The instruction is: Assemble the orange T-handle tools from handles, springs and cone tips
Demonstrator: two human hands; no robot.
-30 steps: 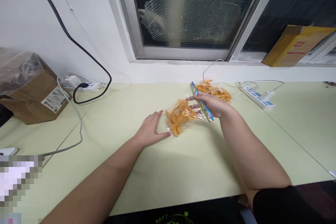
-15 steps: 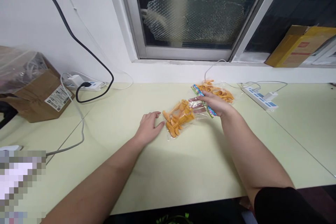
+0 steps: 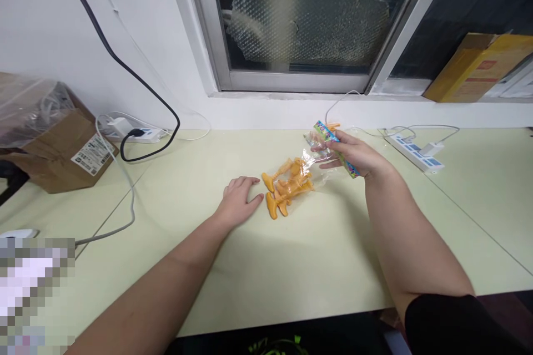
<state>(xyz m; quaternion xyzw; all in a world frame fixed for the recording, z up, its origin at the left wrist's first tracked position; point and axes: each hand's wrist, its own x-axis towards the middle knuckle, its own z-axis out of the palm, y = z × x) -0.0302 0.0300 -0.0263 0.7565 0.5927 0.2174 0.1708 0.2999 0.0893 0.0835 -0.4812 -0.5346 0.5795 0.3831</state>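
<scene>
A clear plastic bag with several orange pieces [image 3: 291, 183] lies on the pale green table. My right hand [image 3: 353, 152] grips the bag's colourful header strip [image 3: 327, 132] between thumb and fingers, and the clear film trails from it to the left. Some orange pieces stick out at the bag's left end. Resting on the table just left of them, my left hand [image 3: 239, 199] has its fingers apart and holds nothing. Another orange item [image 3: 333, 126] shows behind my right hand, mostly hidden.
A cardboard box [image 3: 62, 150] with a plastic bag on top stands at the left. Power strips lie at the back left [image 3: 145, 135] and right [image 3: 416, 152], with cables. A yellow-taped box [image 3: 478, 69] leans by the window.
My right hand has moved right and slightly back, pulling the bag's strip along. Orange pieces at the left end now stick out of the film. My left hand has hardly moved.
</scene>
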